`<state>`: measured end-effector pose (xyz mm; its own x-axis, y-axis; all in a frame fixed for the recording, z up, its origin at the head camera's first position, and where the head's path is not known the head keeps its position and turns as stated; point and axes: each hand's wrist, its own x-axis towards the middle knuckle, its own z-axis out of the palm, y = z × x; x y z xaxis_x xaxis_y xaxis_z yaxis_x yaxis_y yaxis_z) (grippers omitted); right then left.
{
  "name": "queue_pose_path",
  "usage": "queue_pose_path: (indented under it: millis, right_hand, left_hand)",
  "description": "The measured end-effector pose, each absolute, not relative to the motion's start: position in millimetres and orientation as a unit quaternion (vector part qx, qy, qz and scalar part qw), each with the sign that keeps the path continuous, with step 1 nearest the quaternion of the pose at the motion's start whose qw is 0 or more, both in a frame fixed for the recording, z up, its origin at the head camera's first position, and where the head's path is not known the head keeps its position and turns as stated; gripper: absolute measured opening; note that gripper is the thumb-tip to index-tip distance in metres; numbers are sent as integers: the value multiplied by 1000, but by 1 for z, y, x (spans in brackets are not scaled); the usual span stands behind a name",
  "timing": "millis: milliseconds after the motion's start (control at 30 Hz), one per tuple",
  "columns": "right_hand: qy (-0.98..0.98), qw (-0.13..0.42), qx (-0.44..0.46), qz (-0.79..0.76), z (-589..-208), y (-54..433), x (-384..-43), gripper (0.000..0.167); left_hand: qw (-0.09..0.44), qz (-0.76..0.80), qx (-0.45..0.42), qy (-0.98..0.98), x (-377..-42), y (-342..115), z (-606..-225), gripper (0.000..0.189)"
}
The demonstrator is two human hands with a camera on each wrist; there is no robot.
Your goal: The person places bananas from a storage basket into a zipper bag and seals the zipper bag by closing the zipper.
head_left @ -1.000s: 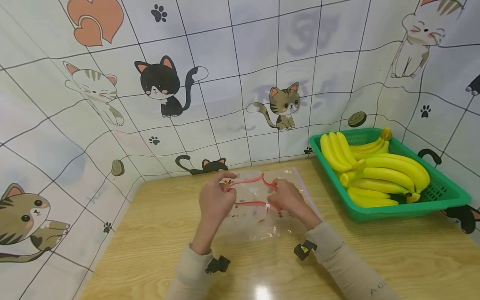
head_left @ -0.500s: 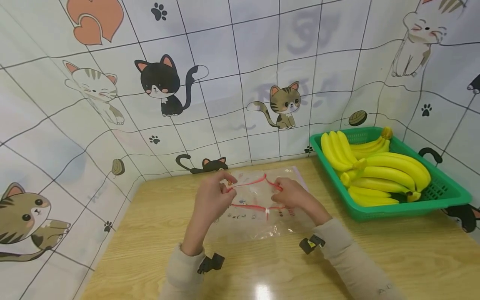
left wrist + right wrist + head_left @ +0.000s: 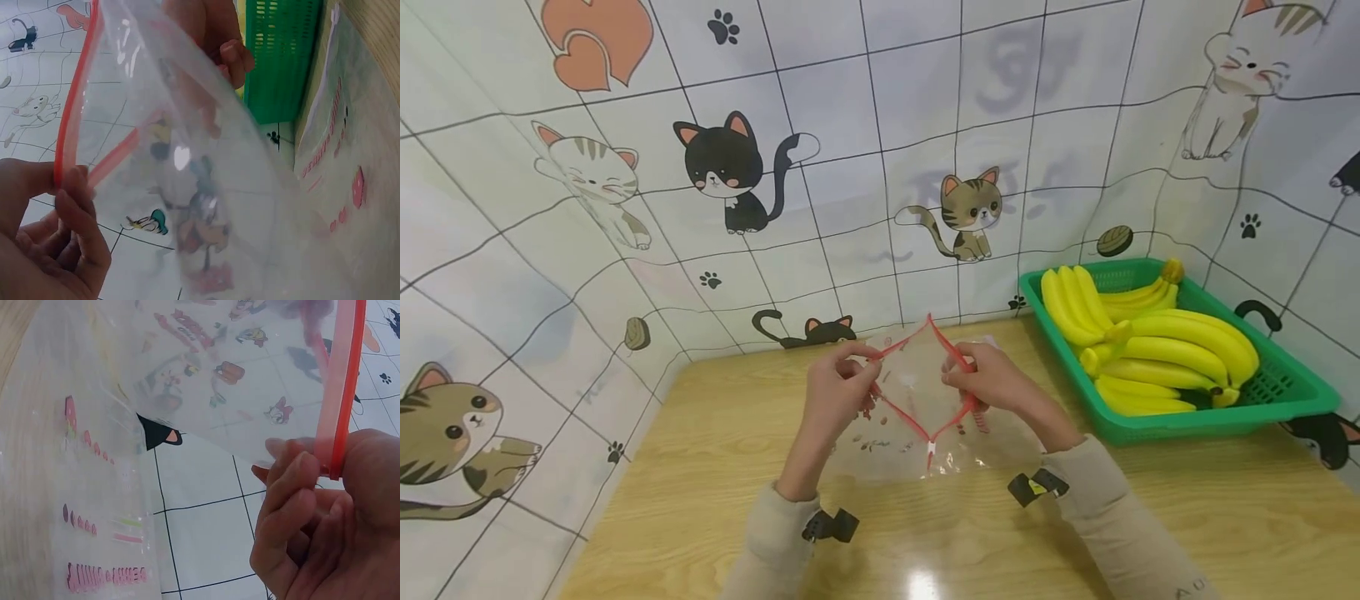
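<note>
Head cam's showing two hands working one clear zip bag [image 3: 887, 450] around the middle of the surface [image 3: 715, 442]. Left hand [image 3: 842, 387] is pinching the left side of the red zip edge [image 3: 904, 418], and the right hand [image 3: 988, 379] is holding the right side, so each grip is clamping that edge and the mouth is gaping in a diamond. One white slider [image 3: 932, 447] is sitting at the near corner. Printed plastic [image 3: 331, 200] is lying flat below; I'm not able to tell if it's the same bag or another.

Edge-wise, the far side of the surface is running right up to the cat-print wall [image 3: 850, 83]. One green basket [image 3: 1195, 427] is hemming in the right, its left rim sitting near the right hand. Wood grain is showing left and near, so there's more room that way.

Counts: two sleeves [image 3: 782, 525] are wearing two black gadgets [image 3: 831, 525], one each. Bananas [image 3: 1180, 354] are lying in the basket, at least three bunches, overlapping too much for an exact number.
</note>
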<state>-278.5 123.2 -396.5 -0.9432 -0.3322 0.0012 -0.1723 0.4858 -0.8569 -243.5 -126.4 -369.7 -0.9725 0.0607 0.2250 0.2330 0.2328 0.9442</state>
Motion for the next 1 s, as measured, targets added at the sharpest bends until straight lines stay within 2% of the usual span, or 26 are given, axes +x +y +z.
queue_pose_path:
  millis: [233,400,567,767,1000]
  right_hand:
    - [852,94,-160,-489,-386,118,-273,28]
    - [848,110,-157,-494,-380,118,-268,39]
    - [863,95,-159,-469,-371,124,-263,50]
    - [876,56,-175,-446,-343,145,-250,44]
    - [922,15,-171,-347,-301,176,-247,36]
  left_hand:
    - [43,-679,-68,-730,-246,-126,-372,14]
    - [34,-691,-59,-720,-246,-125,-373,17]
    - [22,-705,-60,-707,-247,-124,-373,24]
    - [9,-714,-55,-697,-249,-123,-373,22]
    - [13,-717,-42,-696,-249,-126,-371,26]
